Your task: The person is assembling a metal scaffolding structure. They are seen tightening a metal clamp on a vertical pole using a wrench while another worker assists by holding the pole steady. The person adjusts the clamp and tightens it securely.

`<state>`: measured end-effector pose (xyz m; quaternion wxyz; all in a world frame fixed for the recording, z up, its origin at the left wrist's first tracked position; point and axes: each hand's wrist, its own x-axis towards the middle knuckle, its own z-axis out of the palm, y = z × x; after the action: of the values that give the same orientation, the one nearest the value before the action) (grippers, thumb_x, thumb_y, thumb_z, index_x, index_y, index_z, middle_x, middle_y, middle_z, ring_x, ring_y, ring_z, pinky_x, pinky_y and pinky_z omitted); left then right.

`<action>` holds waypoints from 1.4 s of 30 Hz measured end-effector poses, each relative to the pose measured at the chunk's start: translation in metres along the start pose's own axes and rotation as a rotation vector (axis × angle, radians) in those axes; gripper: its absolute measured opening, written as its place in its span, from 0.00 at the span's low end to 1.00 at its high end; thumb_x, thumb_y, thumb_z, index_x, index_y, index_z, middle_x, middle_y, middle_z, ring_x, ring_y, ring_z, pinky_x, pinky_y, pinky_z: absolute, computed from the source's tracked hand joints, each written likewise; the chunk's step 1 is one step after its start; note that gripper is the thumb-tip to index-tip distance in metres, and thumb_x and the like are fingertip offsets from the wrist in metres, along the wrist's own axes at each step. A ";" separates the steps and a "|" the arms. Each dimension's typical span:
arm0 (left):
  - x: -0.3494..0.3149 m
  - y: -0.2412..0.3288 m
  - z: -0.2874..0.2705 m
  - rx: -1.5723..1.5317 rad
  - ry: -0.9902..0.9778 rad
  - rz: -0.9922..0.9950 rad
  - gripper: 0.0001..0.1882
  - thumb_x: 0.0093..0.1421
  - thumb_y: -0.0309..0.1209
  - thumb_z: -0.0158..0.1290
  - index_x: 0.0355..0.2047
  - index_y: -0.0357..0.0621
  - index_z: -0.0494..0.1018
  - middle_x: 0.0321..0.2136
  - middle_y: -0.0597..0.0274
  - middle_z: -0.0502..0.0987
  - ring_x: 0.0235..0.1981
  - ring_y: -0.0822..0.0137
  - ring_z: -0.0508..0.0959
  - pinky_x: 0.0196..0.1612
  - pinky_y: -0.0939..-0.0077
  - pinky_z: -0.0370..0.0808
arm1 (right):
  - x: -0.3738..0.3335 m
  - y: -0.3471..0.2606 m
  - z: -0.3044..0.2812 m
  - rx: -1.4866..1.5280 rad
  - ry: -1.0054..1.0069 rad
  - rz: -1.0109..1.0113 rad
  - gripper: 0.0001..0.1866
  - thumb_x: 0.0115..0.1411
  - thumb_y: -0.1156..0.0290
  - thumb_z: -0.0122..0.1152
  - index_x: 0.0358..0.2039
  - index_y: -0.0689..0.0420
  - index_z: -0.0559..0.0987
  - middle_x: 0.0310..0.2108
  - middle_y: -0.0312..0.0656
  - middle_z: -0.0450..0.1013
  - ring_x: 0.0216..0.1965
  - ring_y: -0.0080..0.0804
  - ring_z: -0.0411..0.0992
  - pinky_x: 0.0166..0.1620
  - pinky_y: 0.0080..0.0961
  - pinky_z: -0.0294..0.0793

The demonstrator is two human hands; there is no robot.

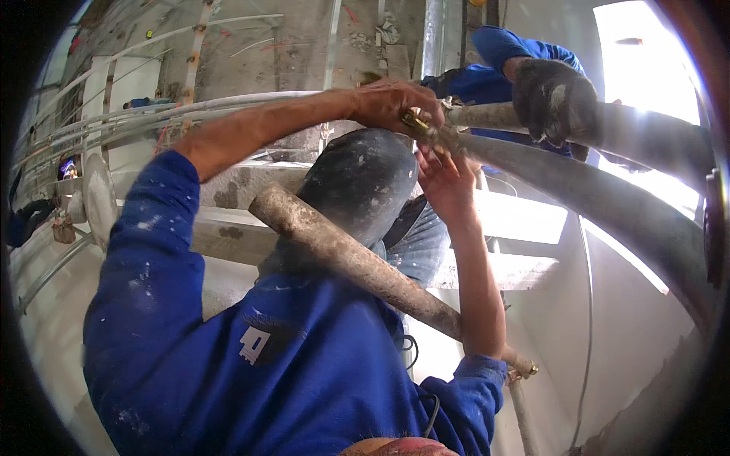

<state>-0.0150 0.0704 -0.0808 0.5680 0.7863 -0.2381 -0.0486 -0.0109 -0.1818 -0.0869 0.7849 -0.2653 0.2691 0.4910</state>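
Neither of my hands shows in the head view. Right in front of me a person in a blue work shirt [304, 365] and dark cap [357, 182] reaches up with both bare hands. One hand [395, 102] grips a small brass fitting [417, 121] where a grey pipe [494, 116] meets a thick dark hose [608, 197]. The other hand [445, 182] touches the fitting from below. Another person's dark gloved hand [555, 95], on a blue sleeve, holds the grey pipe further right.
A rough, cement-crusted pipe [357, 262] slants across the worker's shoulder down to a brass coupling [525, 371]. Several thin white conduits [152, 114] curve along the left under bare concrete. A bright opening [646, 61] glares at the upper right, and a white ledge [525, 266] lies behind.
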 end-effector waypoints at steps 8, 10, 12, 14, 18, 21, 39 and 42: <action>0.013 0.002 -0.017 0.942 -0.118 0.591 0.15 0.52 0.32 0.62 0.38 0.66 0.72 0.42 0.73 0.71 0.49 0.65 0.73 0.52 0.52 0.67 | 0.047 0.006 0.010 0.002 -0.033 -0.278 0.16 0.63 0.61 0.64 0.50 0.49 0.75 0.48 0.32 0.74 0.50 0.28 0.72 0.53 0.32 0.73; 0.012 -0.003 -0.009 1.058 -0.093 0.695 0.15 0.51 0.33 0.61 0.38 0.67 0.71 0.43 0.72 0.70 0.50 0.64 0.72 0.52 0.50 0.66 | 0.041 0.006 0.012 0.036 -0.056 -0.298 0.16 0.66 0.63 0.61 0.52 0.52 0.74 0.49 0.34 0.75 0.49 0.27 0.73 0.51 0.30 0.75; 0.012 -0.008 0.006 1.043 -0.031 0.681 0.15 0.52 0.34 0.61 0.38 0.68 0.71 0.43 0.71 0.69 0.51 0.64 0.71 0.52 0.50 0.66 | 0.034 0.004 0.008 -0.011 -0.066 -0.291 0.18 0.65 0.63 0.61 0.54 0.51 0.74 0.51 0.35 0.74 0.50 0.28 0.72 0.52 0.30 0.74; 0.011 -0.016 0.014 1.027 -0.005 0.657 0.14 0.52 0.35 0.60 0.38 0.68 0.71 0.43 0.71 0.69 0.52 0.65 0.70 0.52 0.49 0.66 | 0.027 0.005 0.005 -0.084 -0.040 -0.294 0.19 0.67 0.62 0.57 0.57 0.51 0.73 0.53 0.36 0.73 0.51 0.30 0.72 0.54 0.31 0.73; 0.016 -0.016 0.023 0.972 -0.006 0.638 0.12 0.54 0.36 0.59 0.37 0.67 0.70 0.42 0.71 0.69 0.52 0.65 0.70 0.53 0.49 0.65 | -0.012 -0.010 0.002 -0.416 0.081 -0.211 0.21 0.70 0.61 0.49 0.59 0.56 0.71 0.54 0.42 0.73 0.51 0.36 0.73 0.55 0.34 0.73; 0.015 -0.020 0.027 0.976 0.017 0.650 0.11 0.54 0.37 0.59 0.36 0.66 0.70 0.42 0.71 0.69 0.52 0.65 0.70 0.53 0.50 0.64 | -0.040 -0.040 -0.033 -0.897 0.177 -0.332 0.17 0.65 0.68 0.55 0.51 0.64 0.77 0.48 0.44 0.75 0.46 0.31 0.76 0.46 0.28 0.78; 0.042 -0.040 0.045 0.780 0.012 0.167 0.30 0.56 0.35 0.64 0.56 0.44 0.64 0.39 0.53 0.77 0.35 0.61 0.80 0.39 0.64 0.72 | -0.021 -0.080 -0.032 -2.122 0.461 -1.057 0.11 0.60 0.70 0.63 0.42 0.61 0.81 0.38 0.53 0.79 0.41 0.50 0.77 0.45 0.42 0.75; 0.051 -0.022 0.041 0.778 -0.158 0.041 0.40 0.51 0.37 0.69 0.59 0.43 0.59 0.37 0.51 0.78 0.33 0.60 0.80 0.36 0.65 0.69 | -0.024 -0.079 -0.036 -2.151 0.460 -1.075 0.12 0.60 0.68 0.65 0.42 0.61 0.81 0.38 0.52 0.79 0.40 0.47 0.78 0.44 0.42 0.75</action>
<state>0.0227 0.0182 -0.1054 0.2084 0.9317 -0.2973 -0.0036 0.0469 -0.2512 -0.0840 0.2027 -0.9366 -0.2851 0.0180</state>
